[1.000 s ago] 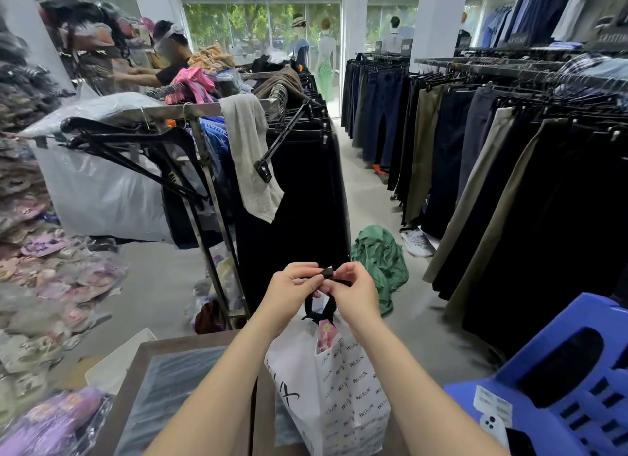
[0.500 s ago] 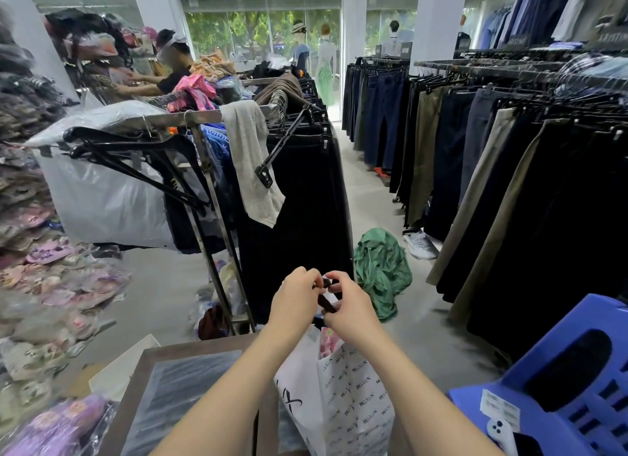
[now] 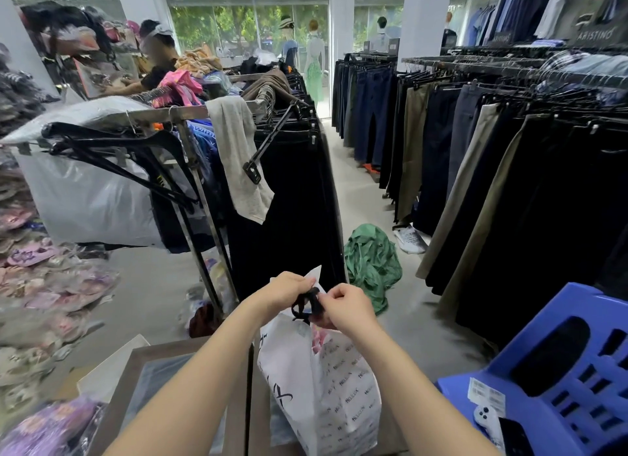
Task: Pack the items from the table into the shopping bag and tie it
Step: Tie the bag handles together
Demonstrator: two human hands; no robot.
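Both hands are pinching the bag's black handles (image 3: 306, 302) together above its mouth, the left hand (image 3: 285, 291) and right hand (image 3: 346, 308) each closing its grip on them. The white bag (image 3: 319, 387) is standing on the worktop (image 3: 136, 364), near centre, with something pink showing inside

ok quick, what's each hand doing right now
Left hand: closed, pinching the black ribbon handles at the top of the shopping bag.
Right hand: closed on the same handles, mid-tie.
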